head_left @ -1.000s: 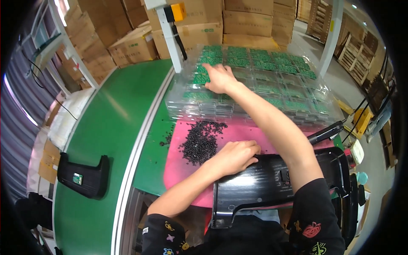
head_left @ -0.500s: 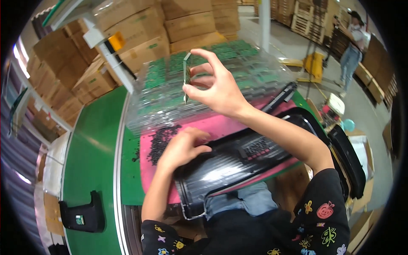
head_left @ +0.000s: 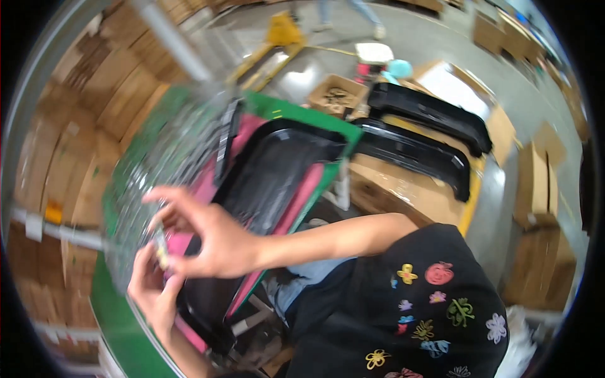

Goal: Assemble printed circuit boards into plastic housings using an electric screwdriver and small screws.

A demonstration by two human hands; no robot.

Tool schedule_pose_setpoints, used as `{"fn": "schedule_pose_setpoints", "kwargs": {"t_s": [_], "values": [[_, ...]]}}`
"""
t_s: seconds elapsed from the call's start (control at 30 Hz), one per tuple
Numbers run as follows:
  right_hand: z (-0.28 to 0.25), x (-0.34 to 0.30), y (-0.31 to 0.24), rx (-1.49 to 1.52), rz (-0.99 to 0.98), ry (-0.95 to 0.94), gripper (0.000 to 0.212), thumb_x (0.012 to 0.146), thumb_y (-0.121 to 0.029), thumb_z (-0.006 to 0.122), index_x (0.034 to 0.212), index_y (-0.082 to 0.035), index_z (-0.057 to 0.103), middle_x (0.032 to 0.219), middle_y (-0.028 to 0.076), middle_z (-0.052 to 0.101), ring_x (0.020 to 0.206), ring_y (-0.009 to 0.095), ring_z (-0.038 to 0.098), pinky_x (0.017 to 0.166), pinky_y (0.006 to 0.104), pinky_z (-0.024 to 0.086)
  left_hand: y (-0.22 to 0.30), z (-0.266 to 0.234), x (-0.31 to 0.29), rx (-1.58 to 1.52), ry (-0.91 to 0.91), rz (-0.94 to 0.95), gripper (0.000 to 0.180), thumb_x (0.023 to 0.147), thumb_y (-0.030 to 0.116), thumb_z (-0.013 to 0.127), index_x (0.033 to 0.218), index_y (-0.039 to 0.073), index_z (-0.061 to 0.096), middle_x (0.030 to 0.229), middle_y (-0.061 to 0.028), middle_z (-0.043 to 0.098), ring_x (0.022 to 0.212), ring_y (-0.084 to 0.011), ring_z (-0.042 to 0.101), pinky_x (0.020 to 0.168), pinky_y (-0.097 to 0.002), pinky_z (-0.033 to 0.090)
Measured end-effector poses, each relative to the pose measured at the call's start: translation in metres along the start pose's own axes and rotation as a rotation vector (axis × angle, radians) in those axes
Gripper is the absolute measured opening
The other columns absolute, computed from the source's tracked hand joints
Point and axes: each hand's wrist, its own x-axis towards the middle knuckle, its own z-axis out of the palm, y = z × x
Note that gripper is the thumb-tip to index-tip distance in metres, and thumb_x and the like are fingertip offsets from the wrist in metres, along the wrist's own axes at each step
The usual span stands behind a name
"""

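Pinching small circuit board (head_left: 162,249) edge-on in right hand (head_left: 220,242); left hand (head_left: 153,296) curled just beside it, too blurred to tell if gripping. Black plastic housing (head_left: 271,170) lies beneath and beyond hands. Light pinch could let board slip onto housing; crowded fingers might scuff its surface.

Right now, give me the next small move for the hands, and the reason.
Probably lower the board toward the shell: the left hand and right hand have it between them, while the shell lies close by on the mat.
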Motion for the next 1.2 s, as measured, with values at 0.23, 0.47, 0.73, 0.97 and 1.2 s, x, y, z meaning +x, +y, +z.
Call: {"fn": "schedule_pose_setpoints", "kwargs": {"t_s": [0.23, 0.47, 0.73, 0.97, 1.2], "values": [[-0.014, -0.017, -0.015, -0.124, -0.130, 0.018, 0.080, 0.082, -0.016, 0.070, 0.148, -0.005, 0.027, 0.112, 0.021, 0.060, 0.108, 0.032, 0.062, 0.098, 0.0389, 0.046, -0.004, -0.006, -0.004, 0.079, 0.104, 0.076, 0.067, 0.075, 0.010, 0.081, 0.130, -0.009, 0.049, 0.122, -0.0121, 0.056, 0.114, -0.0213, 0.056, 0.098, -0.0329, 0.043], [-0.056, -0.043, -0.039, -0.294, 0.067, -0.131, 0.063, 0.092, -0.032, 0.066, 0.141, 0.000, 0.042, 0.121, 0.020, 0.060, 0.111, 0.033, 0.061, 0.094, 0.0399, 0.049, 0.021, -0.005, -0.017, 0.168, -0.111, -0.171, 0.063, 0.075, 0.004, 0.074, 0.131, -0.006, 0.046, 0.118, -0.0111, 0.057, 0.111, -0.0192, 0.056, 0.097, -0.0295, 0.043], [-0.100, -0.077, -0.064, -0.696, 0.355, -0.383, 0.055, 0.083, -0.030, 0.075, 0.125, -0.001, 0.054, 0.117, 0.016, 0.062, 0.106, 0.032, 0.062, 0.092, 0.0393, 0.050, 0.022, 0.049, -0.018, 0.387, -0.373, -0.216, 0.055, 0.068, 0.014, 0.085, 0.116, 0.000, 0.062, 0.097, -0.0093, 0.062, 0.079, -0.0155, 0.060, 0.068, -0.0280, 0.051], [-0.116, -0.035, -0.047, -0.770, 0.413, -0.575, 0.057, 0.064, -0.014, 0.086, 0.114, -0.003, 0.061, 0.126, 0.013, 0.057, 0.118, 0.032, 0.053, 0.099, 0.0410, 0.044, -0.002, 0.050, 0.004, 0.472, -0.553, -0.270, 0.047, 0.072, 0.026, 0.082, 0.104, 0.003, 0.057, 0.092, -0.0117, 0.060, 0.083, -0.0299, 0.066, 0.069, -0.0394, 0.053], [-0.135, 0.002, 0.009, -0.893, 0.404, -0.707, 0.053, 0.070, -0.015, 0.080, 0.118, -0.004, 0.061, 0.130, 0.012, 0.053, 0.123, 0.033, 0.045, 0.104, 0.0419, 0.038, -0.040, 0.051, 0.019, 0.567, -0.416, -0.305, 0.046, 0.075, 0.026, 0.081, 0.106, 0.002, 0.057, 0.096, -0.0126, 0.062, 0.082, -0.0329, 0.066, 0.068, -0.0423, 0.054]]}}
